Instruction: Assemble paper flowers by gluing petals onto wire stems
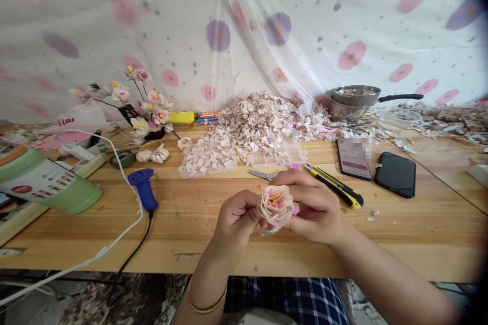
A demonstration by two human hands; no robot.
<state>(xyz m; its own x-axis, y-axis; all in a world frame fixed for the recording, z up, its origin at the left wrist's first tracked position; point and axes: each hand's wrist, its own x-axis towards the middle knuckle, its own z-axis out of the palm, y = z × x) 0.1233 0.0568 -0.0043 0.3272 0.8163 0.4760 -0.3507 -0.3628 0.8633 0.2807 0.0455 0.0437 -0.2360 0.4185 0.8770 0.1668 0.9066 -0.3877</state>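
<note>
A handmade flower [277, 204] with cream petals and a pink and yellow centre is held over the near edge of the table. My left hand [241, 216] pinches it from the left, thumb and finger at its lower side. On the other side my right hand [314, 205] has its fingers curled round the flower's right edge. The stem and the fingertips beneath the petals are hidden. Just behind my hands lie scissors [263, 174], their handles covered. A yellow and black utility knife [337, 188] rests right of my right hand.
A blue glue gun [144, 188] with a black cord lies left, near a white cable and a green tipped container [49, 180]. Behind are a compartment tray [190, 171], a heap of pale flakes [263, 122], finished flowers [154, 99], two phones [395, 174] and metal pans [354, 101].
</note>
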